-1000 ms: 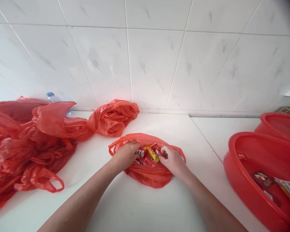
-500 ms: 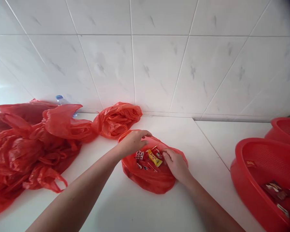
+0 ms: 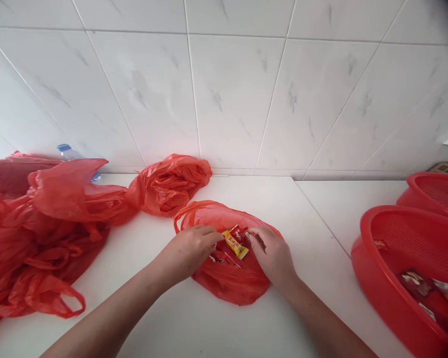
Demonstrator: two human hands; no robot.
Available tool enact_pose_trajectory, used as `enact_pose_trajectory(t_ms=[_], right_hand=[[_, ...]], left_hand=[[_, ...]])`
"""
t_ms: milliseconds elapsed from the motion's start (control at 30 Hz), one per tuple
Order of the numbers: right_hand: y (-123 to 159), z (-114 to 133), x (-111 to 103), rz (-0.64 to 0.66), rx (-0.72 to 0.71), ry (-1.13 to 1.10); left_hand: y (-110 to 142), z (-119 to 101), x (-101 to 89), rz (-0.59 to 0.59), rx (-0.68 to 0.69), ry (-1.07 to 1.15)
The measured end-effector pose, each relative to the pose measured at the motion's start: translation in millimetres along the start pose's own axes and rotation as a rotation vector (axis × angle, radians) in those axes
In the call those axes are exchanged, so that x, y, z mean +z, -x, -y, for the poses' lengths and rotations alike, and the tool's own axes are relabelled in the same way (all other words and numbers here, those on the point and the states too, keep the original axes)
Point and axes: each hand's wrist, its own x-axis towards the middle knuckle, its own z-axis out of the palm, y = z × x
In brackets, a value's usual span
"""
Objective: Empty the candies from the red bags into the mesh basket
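Note:
A red plastic bag (image 3: 224, 283) lies flat on the white counter (image 3: 194, 323) with small snack packets on top of it. A yellow packet (image 3: 234, 244) and several red packets (image 3: 236, 230) sit between my hands. My left hand (image 3: 188, 251) rests on the bag's left side, its fingertips curled by the yellow packet. On the right side of the bag, my right hand (image 3: 272, 256) has its fingers bent over the red packets. Whether either hand actually pinches a packet is hidden by the fingers.
A bunched red bag (image 3: 169, 184) lies behind, by the tiled wall. A heap of red bags (image 3: 41, 223) fills the left, with a blue-capped bottle (image 3: 65, 150) behind it. Two red mesh baskets (image 3: 381, 263) (image 3: 433, 191) stand at right, the nearer holding packets (image 3: 414, 282).
My left hand came back from the bag's far rim down to the packets. The right hand stayed on the packets' right side. The camera view shifted slightly.

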Motion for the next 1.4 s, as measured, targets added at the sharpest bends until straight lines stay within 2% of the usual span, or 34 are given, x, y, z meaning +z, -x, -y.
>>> enact_pose_trajectory(t_ms=[100, 200, 300, 500, 633, 800, 967, 1067, 1133, 1233, 1400], right_hand=[[0.1, 3.3, 6.8, -0.004, 0.009, 0.144], [-0.5, 4.2, 12.2, 0.042, 0.073, 0.228], [0.7, 4.4, 13.2, 0.091, 0.114, 0.228], [2.3, 12.2, 8.4, 0.013, 0.142, 0.188], [1.0, 14.2, 15.4, 0.027, 0.059, 0.192], [2.1, 6.7, 23.6, 0.071, -0.032, 0.219], [1.2, 8.0, 17.7, -0.025, 0.108, 0.147], [-0.5, 11.2, 16.3, 0.012, 0.141, 0.041], [-1.7, 11.8, 16.8, 0.048, 0.104, 0.0], [-3.2, 9.2, 16.7, 0.029, 0.114, 0.008], [-6.0, 1.5, 14.5, 0.095, 0.138, 0.079]], left_hand=[[10.1, 11.0, 5.6, 0.015, -0.046, -0.063], [9.2, 20.4, 15.0, -0.003, -0.106, -0.077], [6.2, 23.6, 22.7, -0.049, -0.122, -0.09], [8.7, 25.9, 25.5, -0.083, -0.119, -0.083], [10.4, 30.9, 27.0, -0.133, -0.136, -0.063], [10.0, 30.1, 31.1, -0.144, -0.047, -0.076], [10.9, 22.9, 36.5, -0.182, -0.006, -0.084], [9.3, 22.6, 40.2, -0.246, 0.01, -0.075], [7.1, 23.7, 39.8, -0.289, 0.02, -0.078], [1.7, 26.4, 32.1, -0.321, 0.016, -0.081], [-20.7, 31.4, 12.0, -0.257, -0.026, -0.077]])
